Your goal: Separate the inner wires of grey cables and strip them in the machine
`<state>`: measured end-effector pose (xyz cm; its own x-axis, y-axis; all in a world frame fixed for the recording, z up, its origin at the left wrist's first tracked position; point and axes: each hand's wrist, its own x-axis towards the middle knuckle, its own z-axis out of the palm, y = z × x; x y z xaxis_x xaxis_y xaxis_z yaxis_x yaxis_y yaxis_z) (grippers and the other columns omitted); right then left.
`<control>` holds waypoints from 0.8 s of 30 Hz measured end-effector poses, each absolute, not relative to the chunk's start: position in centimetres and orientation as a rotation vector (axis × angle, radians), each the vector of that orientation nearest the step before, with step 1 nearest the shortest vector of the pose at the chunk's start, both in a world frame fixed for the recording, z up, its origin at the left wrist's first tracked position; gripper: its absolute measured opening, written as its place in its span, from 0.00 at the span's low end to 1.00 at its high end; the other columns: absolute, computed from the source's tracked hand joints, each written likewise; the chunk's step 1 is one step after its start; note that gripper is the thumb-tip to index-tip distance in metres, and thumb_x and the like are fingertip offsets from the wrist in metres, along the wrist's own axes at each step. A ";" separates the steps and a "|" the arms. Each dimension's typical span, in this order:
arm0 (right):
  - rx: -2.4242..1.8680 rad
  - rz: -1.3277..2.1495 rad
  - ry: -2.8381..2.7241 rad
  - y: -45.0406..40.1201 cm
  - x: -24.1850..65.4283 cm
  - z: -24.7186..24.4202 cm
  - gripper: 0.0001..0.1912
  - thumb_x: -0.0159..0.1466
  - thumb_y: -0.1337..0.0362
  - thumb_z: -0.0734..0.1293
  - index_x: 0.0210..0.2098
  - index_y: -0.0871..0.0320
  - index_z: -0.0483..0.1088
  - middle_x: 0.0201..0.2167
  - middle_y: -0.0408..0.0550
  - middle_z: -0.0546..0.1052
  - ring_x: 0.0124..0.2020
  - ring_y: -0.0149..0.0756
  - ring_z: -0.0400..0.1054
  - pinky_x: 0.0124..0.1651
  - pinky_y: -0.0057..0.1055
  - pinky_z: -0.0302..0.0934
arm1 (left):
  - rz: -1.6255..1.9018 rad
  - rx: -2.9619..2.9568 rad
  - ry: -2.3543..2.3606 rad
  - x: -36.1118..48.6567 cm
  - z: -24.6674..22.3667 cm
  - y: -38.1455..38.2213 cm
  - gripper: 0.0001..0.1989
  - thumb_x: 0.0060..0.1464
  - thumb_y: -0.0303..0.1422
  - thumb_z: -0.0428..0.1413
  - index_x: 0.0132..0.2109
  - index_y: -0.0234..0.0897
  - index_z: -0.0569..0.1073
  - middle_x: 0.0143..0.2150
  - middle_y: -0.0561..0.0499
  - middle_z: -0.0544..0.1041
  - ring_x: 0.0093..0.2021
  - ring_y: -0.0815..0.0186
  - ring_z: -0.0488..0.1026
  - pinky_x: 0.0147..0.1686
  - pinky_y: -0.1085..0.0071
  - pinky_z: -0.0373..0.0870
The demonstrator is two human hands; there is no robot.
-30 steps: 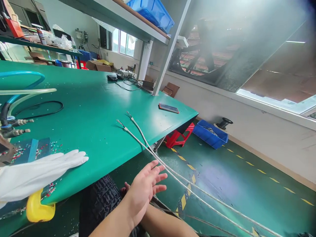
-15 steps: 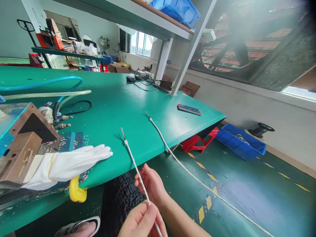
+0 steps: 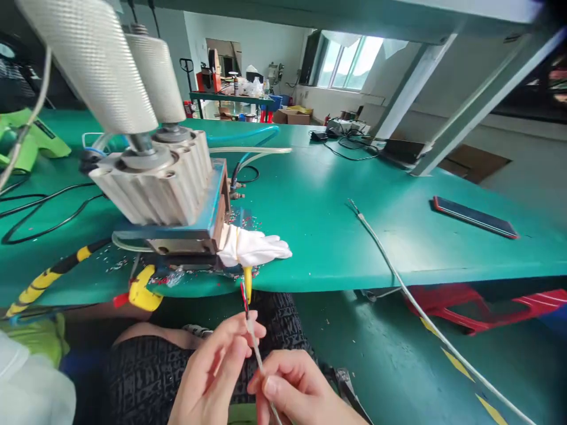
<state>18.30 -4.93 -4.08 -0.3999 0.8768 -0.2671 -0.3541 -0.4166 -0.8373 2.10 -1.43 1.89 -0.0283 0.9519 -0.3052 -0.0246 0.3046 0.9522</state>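
Note:
Both my hands sit low in the middle of the view, just off the bench edge. My left hand [image 3: 217, 369] and my right hand [image 3: 296, 386] pinch a silver braided cable [image 3: 256, 348]. Thin red and dark wires [image 3: 244, 298] stick out of its upper end. A second braided cable end [image 3: 353, 205] lies on the green bench top [image 3: 336, 236], and that length [image 3: 398, 277] drops over the edge to the lower right. Just beyond my hands, a white glove [image 3: 252, 248] lies against a ribbed pneumatic press [image 3: 150, 183], with a yellow handle [image 3: 142, 289] below it.
A phone [image 3: 473, 216] lies on the bench at the right, and a red stool [image 3: 478, 304] stands beneath it. Black cables [image 3: 39, 215] and a yellow-black striped hose [image 3: 57, 264] lie left of the press. A blue hose [image 3: 239, 139] runs behind it.
My view has swung left and closer, bringing the whole press into sight. My hands have come together on the cable, whose wire end is now raised near the bench edge.

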 end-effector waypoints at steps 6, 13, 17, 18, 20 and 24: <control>-1.112 1.735 -1.096 -3.8 16.5 -3.7 0.29 0.64 0.38 0.68 0.30 0.61 0.72 0.24 0.43 0.70 0.24 0.26 0.59 0.29 0.25 0.52 | 0.938 0.931 1.163 -0.1 0.7 -1.1 0.21 0.59 0.52 0.59 0.36 0.39 0.83 0.25 0.52 0.75 0.33 0.63 0.74 0.52 0.66 0.69; -0.976 1.549 -0.876 -0.1 16.2 -0.9 0.20 0.61 0.48 0.76 0.36 0.60 0.76 0.18 0.37 0.67 0.17 0.22 0.53 0.21 0.23 0.46 | 0.852 0.858 1.023 -0.4 -0.4 -1.8 0.23 0.59 0.53 0.59 0.43 0.35 0.80 0.20 0.55 0.70 0.24 0.68 0.67 0.31 0.70 0.64; -0.899 1.592 -0.851 0.4 15.8 0.0 0.18 0.59 0.51 0.78 0.33 0.60 0.76 0.27 0.45 0.75 0.20 0.24 0.62 0.21 0.23 0.49 | 0.805 0.882 0.974 -0.2 -0.3 -2.0 0.24 0.60 0.54 0.58 0.37 0.35 0.78 0.21 0.55 0.68 0.25 0.70 0.65 0.30 0.71 0.61; -0.890 1.597 -0.855 0.5 15.7 0.1 0.18 0.59 0.51 0.78 0.32 0.61 0.75 0.27 0.46 0.75 0.21 0.25 0.63 0.21 0.23 0.49 | 0.793 0.887 0.961 -0.2 -0.3 -1.9 0.24 0.60 0.54 0.57 0.36 0.35 0.77 0.21 0.55 0.67 0.25 0.70 0.65 0.30 0.71 0.61; -0.872 1.602 -0.875 0.5 15.6 0.2 0.19 0.60 0.52 0.77 0.30 0.61 0.73 0.24 0.44 0.74 0.19 0.24 0.61 0.20 0.22 0.48 | 0.777 0.867 0.941 -0.2 -0.4 -1.9 0.24 0.60 0.54 0.57 0.36 0.35 0.77 0.21 0.55 0.67 0.25 0.70 0.64 0.29 0.72 0.60; -0.814 1.683 -0.781 0.4 15.6 0.1 0.18 0.60 0.54 0.77 0.30 0.59 0.69 0.21 0.40 0.71 0.17 0.22 0.56 0.19 0.21 0.46 | 0.749 0.810 0.892 -0.2 -0.6 -2.0 0.23 0.60 0.54 0.58 0.36 0.35 0.77 0.22 0.56 0.66 0.25 0.71 0.62 0.28 0.72 0.58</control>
<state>15.63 0.42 0.07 -0.2070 0.9691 -0.1344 -0.5230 -0.2257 -0.8219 -0.19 -1.98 -0.60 0.4281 0.8266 -0.3653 -0.2176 0.4866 0.8461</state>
